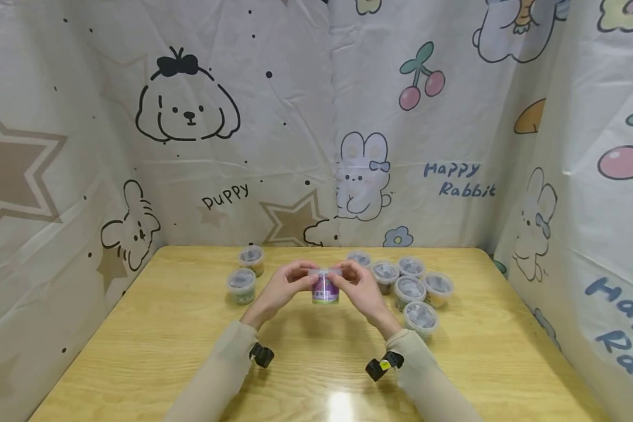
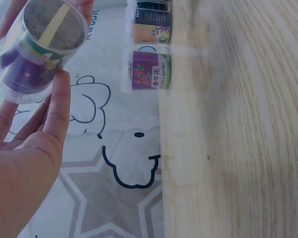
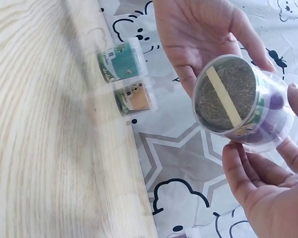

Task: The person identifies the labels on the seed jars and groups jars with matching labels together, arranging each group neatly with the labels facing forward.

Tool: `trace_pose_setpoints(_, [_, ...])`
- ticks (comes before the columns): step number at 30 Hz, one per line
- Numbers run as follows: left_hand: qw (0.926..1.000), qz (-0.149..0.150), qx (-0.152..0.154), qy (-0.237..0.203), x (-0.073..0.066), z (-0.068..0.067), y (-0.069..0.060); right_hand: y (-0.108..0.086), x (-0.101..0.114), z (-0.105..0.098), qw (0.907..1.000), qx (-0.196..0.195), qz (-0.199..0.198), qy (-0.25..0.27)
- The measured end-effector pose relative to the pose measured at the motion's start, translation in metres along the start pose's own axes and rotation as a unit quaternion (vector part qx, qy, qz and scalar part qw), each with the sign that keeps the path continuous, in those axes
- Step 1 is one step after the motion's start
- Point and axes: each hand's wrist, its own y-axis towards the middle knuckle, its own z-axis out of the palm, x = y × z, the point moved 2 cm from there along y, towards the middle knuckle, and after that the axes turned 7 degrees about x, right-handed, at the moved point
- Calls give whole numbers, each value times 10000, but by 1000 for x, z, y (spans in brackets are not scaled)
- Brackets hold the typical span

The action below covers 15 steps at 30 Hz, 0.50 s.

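Both hands hold a clear plastic cup (image 1: 325, 290) with a purple label, raised above the table's middle. My left hand (image 1: 287, 286) grips its left side, thumb on the near face. From the other side my right hand (image 1: 363, 288) grips it the same way, fingers near the lidded rim. In the left wrist view, the base of the cup (image 2: 27, 67) faces the camera, showing dark soil-like filling and a pale flat stick. The right wrist view shows that same base and stick on the cup (image 3: 226, 96), with fingers of both hands around its sides.
Two similar lidded cups, one in front (image 1: 241, 286) and one behind (image 1: 251, 259), stand at the left. Several more lidded cups (image 1: 410, 290) cluster to the right, close to the right hand. A printed curtain (image 1: 290, 176) hangs behind the wooden table (image 1: 153, 346).
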Motion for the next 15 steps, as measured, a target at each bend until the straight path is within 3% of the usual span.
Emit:
trace_pose_setpoints(5, [10000,27,-43,-82,-2,-3,2,4,1,-3,9993,213,-153,253])
trace_pose_setpoints(9, [10000,32,-83,37,-1,-3,0,3,0,-2,9991,343,-27,237])
trace_pose_setpoints(15, [9982,-118,-544,236,2,-3,-7,0,0,4,9991,294,291,-122])
